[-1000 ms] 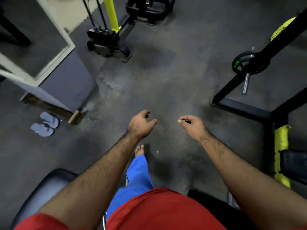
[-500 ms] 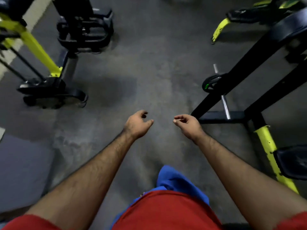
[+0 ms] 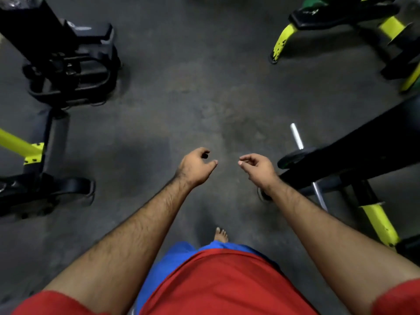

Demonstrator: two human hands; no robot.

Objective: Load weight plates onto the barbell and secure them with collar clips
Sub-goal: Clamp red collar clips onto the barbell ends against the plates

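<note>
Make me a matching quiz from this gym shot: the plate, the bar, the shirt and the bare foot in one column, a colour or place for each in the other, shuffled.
1. plate
2. bar
3. shirt
4. foot

A. red
B. on the floor, between the forearms
C. silver, sticking out past the plate
D. black with a green mark, on the bar

Pairs: 1-D, 2-C, 3-A, 4-B

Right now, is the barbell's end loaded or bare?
Loaded: one plate sits on the barbell, its tip bare. Collar: cannot tell.
</note>
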